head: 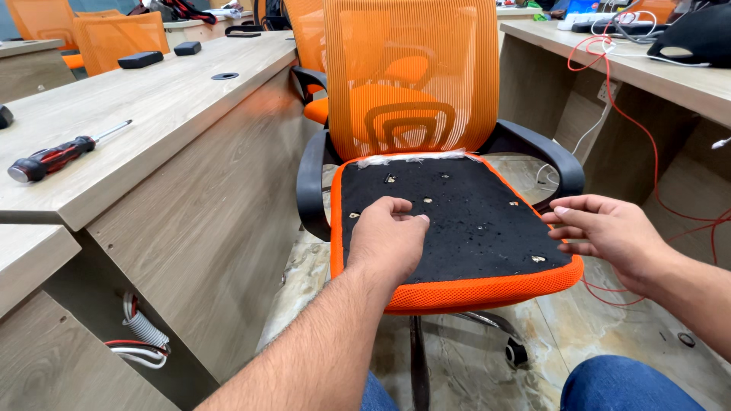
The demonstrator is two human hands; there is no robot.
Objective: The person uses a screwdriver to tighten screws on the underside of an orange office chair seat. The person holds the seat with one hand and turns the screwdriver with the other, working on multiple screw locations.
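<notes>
Head view, nearest first: my left hand [388, 240] rests knuckles-up on the black seat pad [464, 221] of the orange chair [411, 84], fingers curled loosely and closed on nothing. My right hand [609, 232] hovers just off the seat's right edge, near the armrest [548, 156], fingers spread and empty. So each grip is slack, with nothing held.

The pad sits bare inside its orange rim, dotted with small pale fasteners or staples [426, 202]; I cannot tell which. I judge the main risk is a fingertip catching on one if the left hand slides across. The chair stands on casters, so a push on the seat could roll it away. A red cable [651, 152] trails down by the right hand and could snag a wrist.

Farther left, the wooden surface [152, 106] carries a red-and-black screwdriver [57, 156] near its front edge, where a knock could send it off. Beyond are more orange chairs, a second surface at right with dark gear, and a stone-patterned floor [609, 320].
</notes>
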